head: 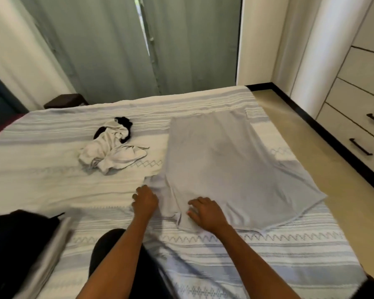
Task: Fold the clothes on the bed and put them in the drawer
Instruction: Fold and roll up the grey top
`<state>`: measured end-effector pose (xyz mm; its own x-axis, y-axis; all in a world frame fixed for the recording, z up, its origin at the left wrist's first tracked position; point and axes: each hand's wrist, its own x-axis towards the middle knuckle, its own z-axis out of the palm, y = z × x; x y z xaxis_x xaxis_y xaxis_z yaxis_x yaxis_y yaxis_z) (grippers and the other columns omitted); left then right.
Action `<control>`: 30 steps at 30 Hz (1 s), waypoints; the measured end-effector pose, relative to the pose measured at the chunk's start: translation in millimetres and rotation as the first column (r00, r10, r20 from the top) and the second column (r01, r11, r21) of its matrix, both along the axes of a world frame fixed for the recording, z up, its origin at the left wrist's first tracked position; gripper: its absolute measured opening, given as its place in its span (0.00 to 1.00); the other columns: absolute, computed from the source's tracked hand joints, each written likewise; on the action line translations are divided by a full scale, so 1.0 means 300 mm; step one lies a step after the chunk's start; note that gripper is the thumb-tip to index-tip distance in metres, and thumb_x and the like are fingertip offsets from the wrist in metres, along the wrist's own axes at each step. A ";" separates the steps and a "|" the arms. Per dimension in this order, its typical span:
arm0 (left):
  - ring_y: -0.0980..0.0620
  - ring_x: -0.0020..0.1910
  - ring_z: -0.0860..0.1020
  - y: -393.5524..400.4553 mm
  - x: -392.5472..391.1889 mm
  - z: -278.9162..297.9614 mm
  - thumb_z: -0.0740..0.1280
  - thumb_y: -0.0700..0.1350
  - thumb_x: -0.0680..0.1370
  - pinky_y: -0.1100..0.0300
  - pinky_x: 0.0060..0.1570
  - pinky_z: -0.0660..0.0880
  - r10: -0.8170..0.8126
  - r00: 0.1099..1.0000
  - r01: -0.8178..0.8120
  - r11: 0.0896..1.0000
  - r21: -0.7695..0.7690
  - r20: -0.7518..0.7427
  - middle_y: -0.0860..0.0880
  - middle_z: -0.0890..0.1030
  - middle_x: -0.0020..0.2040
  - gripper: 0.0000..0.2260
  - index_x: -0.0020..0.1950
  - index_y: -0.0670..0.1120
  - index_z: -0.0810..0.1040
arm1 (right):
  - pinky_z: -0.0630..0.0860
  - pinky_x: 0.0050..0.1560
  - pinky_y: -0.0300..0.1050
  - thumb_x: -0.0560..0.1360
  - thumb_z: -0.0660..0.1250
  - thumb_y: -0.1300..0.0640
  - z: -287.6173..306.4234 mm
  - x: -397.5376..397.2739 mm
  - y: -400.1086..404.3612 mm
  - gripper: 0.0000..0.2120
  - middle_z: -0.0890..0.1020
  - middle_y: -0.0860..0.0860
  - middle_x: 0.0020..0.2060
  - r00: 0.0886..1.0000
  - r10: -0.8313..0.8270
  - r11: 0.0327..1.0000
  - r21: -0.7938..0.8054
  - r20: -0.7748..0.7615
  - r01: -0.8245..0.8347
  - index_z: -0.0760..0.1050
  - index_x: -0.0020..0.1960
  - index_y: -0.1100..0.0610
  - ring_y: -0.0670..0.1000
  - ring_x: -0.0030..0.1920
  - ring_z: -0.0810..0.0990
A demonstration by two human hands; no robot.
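A light grey shirt (pixel 220 167) lies spread flat on the striped bed (pixel 52 173), right of centre. My left hand (pixel 145 200) grips the sleeve at the shirt's near left corner, fingers curled on the cloth. My right hand (pixel 205 213) presses flat on the shirt's near edge, fingers spread. A crumpled white and black garment (pixel 112 149) sits further back to the left. A folded stack of dark and grey clothes (pixel 24 238) rests at the near left.
A white chest of drawers (pixel 363 117) with dark handles stands at the right, across a strip of beige floor (pixel 300 130). Green curtains (pixel 117 50) hang behind the bed. My knee in dark trousers (pixel 112 251) rests on the bed.
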<state>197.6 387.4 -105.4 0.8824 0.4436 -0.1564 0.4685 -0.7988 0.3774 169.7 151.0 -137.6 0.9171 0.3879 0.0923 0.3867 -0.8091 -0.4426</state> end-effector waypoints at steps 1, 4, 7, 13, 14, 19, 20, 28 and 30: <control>0.35 0.67 0.68 0.057 -0.002 0.005 0.62 0.45 0.80 0.44 0.65 0.67 0.063 0.995 -0.066 0.997 -0.039 -0.079 0.37 0.67 0.69 0.21 0.71 0.39 0.65 | 0.74 0.52 0.54 0.75 0.55 0.34 0.004 -0.010 0.059 0.29 0.83 0.52 0.55 1.000 0.029 0.999 -0.043 -0.012 -0.029 0.80 0.62 0.51 0.59 0.56 0.80; 0.34 0.69 0.67 0.201 -0.002 -0.010 0.64 0.50 0.80 0.47 0.68 0.65 0.077 0.973 -0.093 0.994 -0.063 -0.219 0.36 0.66 0.70 0.26 0.71 0.36 0.63 | 0.71 0.53 0.56 0.68 0.54 0.26 0.001 -0.034 0.197 0.37 0.80 0.52 0.57 0.996 0.019 0.985 -0.167 -0.083 -0.033 0.77 0.64 0.51 0.59 0.57 0.77; 0.37 0.65 0.73 0.268 0.001 -0.022 0.66 0.49 0.78 0.51 0.62 0.71 0.028 0.968 -0.048 0.996 -0.075 -0.250 0.37 0.73 0.67 0.24 0.68 0.36 0.68 | 0.74 0.46 0.55 0.68 0.67 0.38 -0.026 -0.058 0.268 0.24 0.80 0.53 0.49 0.996 -0.077 0.974 -0.214 -0.035 0.067 0.79 0.56 0.52 0.59 0.48 0.79; 0.48 0.25 0.75 0.349 0.013 0.000 0.67 0.41 0.75 0.59 0.30 0.72 0.020 0.989 -0.082 0.902 -0.424 -0.147 0.41 0.79 0.30 0.08 0.41 0.36 0.78 | 0.74 0.44 0.52 0.70 0.68 0.51 -0.058 -0.061 0.298 0.09 0.79 0.50 0.45 0.967 -0.070 0.981 -0.160 0.246 0.112 0.80 0.48 0.52 0.55 0.44 0.78; 0.48 0.23 0.74 0.374 0.011 0.003 0.65 0.39 0.76 0.59 0.29 0.71 0.035 0.994 -0.081 0.874 -0.480 -0.104 0.40 0.79 0.29 0.08 0.42 0.35 0.79 | 0.74 0.45 0.52 0.71 0.69 0.50 -0.052 -0.060 0.307 0.08 0.80 0.49 0.44 0.959 -0.048 0.986 -0.142 0.278 0.091 0.80 0.48 0.51 0.54 0.44 0.77; 0.44 0.38 0.80 0.482 -0.040 -0.028 0.66 0.40 0.77 0.56 0.38 0.75 0.092 0.996 -0.077 0.908 -0.412 0.018 0.40 0.83 0.42 0.07 0.52 0.39 0.78 | 0.75 0.43 0.47 0.74 0.66 0.45 -0.064 -0.053 0.329 0.10 0.82 0.46 0.43 0.968 0.163 0.973 -0.191 0.188 -0.127 0.79 0.50 0.49 0.52 0.44 0.79; 0.43 0.46 0.80 0.493 -0.052 -0.040 0.67 0.41 0.76 0.55 0.44 0.73 0.063 0.998 -0.064 0.938 -0.341 -0.015 0.41 0.82 0.49 0.08 0.54 0.42 0.76 | 0.74 0.43 0.47 0.75 0.63 0.43 -0.065 -0.045 0.328 0.12 0.83 0.47 0.44 0.969 0.207 0.964 -0.198 0.136 -0.178 0.80 0.51 0.49 0.52 0.44 0.80; 0.40 0.59 0.75 0.419 0.012 -0.008 0.63 0.45 0.79 0.50 0.55 0.73 -0.290 0.957 0.287 0.955 0.074 0.028 0.42 0.75 0.62 0.17 0.68 0.48 0.71 | 0.76 0.44 0.47 0.79 0.54 0.47 -0.030 0.011 0.329 0.18 0.82 0.47 0.53 0.990 0.068 0.994 0.073 0.125 -0.077 0.80 0.59 0.50 0.51 0.48 0.81; 0.41 0.58 0.76 0.387 0.052 -0.003 0.62 0.47 0.79 0.50 0.55 0.73 -0.334 0.940 0.333 0.943 0.024 0.064 0.43 0.77 0.61 0.16 0.67 0.48 0.73 | 0.76 0.46 0.50 0.77 0.58 0.50 -0.038 0.050 0.343 0.17 0.81 0.50 0.55 0.990 0.055 0.998 -0.014 0.132 -0.054 0.80 0.60 0.51 0.54 0.51 0.80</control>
<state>213.1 503.3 -106.2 0.9883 0.1239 -0.0892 0.1490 -0.9097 0.3877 184.9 254.0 -148.9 0.8744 0.4386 0.2073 0.4851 -0.7895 -0.3760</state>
